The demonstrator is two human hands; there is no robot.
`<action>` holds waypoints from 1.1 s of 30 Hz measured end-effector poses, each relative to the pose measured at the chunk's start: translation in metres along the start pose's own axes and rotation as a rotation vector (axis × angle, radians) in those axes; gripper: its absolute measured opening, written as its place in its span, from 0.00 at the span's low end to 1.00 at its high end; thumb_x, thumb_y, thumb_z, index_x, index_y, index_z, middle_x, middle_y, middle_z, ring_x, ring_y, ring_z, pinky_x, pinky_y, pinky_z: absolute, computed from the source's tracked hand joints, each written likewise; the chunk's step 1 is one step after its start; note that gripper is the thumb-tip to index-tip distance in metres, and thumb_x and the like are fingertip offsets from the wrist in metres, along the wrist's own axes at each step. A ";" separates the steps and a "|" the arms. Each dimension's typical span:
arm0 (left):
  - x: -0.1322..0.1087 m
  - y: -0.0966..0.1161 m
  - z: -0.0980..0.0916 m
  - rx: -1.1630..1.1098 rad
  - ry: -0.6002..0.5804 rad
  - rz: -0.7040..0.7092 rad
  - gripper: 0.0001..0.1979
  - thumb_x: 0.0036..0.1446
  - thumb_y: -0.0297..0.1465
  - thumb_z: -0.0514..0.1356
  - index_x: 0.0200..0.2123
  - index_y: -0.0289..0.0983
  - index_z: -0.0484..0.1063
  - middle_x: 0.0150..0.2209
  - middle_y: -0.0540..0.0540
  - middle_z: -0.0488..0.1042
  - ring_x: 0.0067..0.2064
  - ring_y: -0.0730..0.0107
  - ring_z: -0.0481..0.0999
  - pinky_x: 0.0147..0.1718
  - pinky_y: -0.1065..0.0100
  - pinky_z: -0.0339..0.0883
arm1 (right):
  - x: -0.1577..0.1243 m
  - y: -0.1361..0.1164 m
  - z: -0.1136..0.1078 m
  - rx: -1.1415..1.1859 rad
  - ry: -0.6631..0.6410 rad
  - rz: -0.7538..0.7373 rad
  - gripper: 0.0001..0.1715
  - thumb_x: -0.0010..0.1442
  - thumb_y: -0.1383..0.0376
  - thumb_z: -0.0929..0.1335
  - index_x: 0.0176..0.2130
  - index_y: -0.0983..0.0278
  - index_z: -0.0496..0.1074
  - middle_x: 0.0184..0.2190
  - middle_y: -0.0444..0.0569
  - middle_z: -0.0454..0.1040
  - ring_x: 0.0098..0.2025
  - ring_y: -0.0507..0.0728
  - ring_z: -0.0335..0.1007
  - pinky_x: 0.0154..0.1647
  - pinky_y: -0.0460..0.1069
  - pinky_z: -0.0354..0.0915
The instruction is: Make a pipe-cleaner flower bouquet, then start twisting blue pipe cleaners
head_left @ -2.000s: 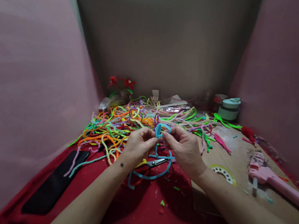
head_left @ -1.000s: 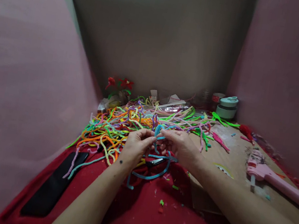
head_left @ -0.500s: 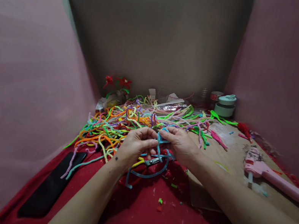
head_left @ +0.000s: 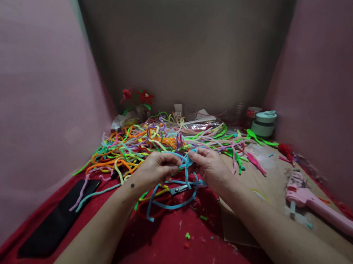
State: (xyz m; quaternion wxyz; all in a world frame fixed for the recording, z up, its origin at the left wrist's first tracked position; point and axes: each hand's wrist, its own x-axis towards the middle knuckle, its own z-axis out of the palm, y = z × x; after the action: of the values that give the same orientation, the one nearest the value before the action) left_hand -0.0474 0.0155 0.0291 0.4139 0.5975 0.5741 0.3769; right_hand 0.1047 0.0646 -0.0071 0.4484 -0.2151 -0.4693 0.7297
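A bent blue pipe cleaner (head_left: pixel 187 170) is held between both hands above the red cloth. My left hand (head_left: pixel 156 168) pinches one part of it with thumb and fingers. To its right, my right hand (head_left: pixel 209 167) grips its looped upper part. Below the hands lie scissors (head_left: pixel 179 190) with yellow and red handles, and another curved blue pipe cleaner (head_left: pixel 172 206) passes around them. A large tangle of coloured pipe cleaners (head_left: pixel 126 146) spreads behind and to the left.
A black phone (head_left: pixel 58 220) lies on the red cloth (head_left: pixel 194 262) at left. On the brown board (head_left: pixel 248 226) at right rests a pink glue gun (head_left: pixel 323 208). A mint container (head_left: pixel 264 124) and red flowers (head_left: pixel 145 97) stand at the back.
My left hand has moved slightly left, away from the right hand, drawing a blue strand out between them. My right hand keeps its hold on the loop. The view has shifted slightly.
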 end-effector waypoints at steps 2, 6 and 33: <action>0.000 -0.001 -0.001 0.055 0.017 0.056 0.03 0.42 0.27 0.60 0.24 0.34 0.72 0.20 0.53 0.68 0.20 0.78 0.64 0.18 0.75 0.60 | 0.001 0.000 -0.002 -0.023 0.029 -0.028 0.18 0.42 0.59 0.74 0.20 0.65 0.63 0.14 0.40 0.67 0.16 0.48 0.62 0.19 0.44 0.59; -0.001 -0.002 0.001 0.280 0.158 0.286 0.06 0.50 0.31 0.58 0.30 0.37 0.75 0.30 0.48 0.74 0.33 0.70 0.72 0.33 0.69 0.66 | 0.001 -0.002 -0.001 -0.053 0.125 -0.016 0.19 0.39 0.58 0.74 0.20 0.65 0.62 0.15 0.39 0.67 0.16 0.48 0.61 0.20 0.45 0.59; -0.004 -0.001 0.016 -0.137 0.123 0.101 0.09 0.44 0.32 0.63 0.22 0.34 0.66 0.16 0.54 0.66 0.19 0.78 0.63 0.21 0.74 0.58 | -0.006 0.005 0.004 0.023 -0.048 -0.021 0.11 0.43 0.63 0.73 0.26 0.67 0.71 0.19 0.41 0.67 0.19 0.47 0.59 0.22 0.44 0.55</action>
State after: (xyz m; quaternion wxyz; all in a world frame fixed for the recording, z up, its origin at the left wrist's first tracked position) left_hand -0.0330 0.0105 0.0226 0.3984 0.5717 0.5406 0.4714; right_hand 0.1028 0.0569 -0.0102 0.4469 -0.1875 -0.4738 0.7353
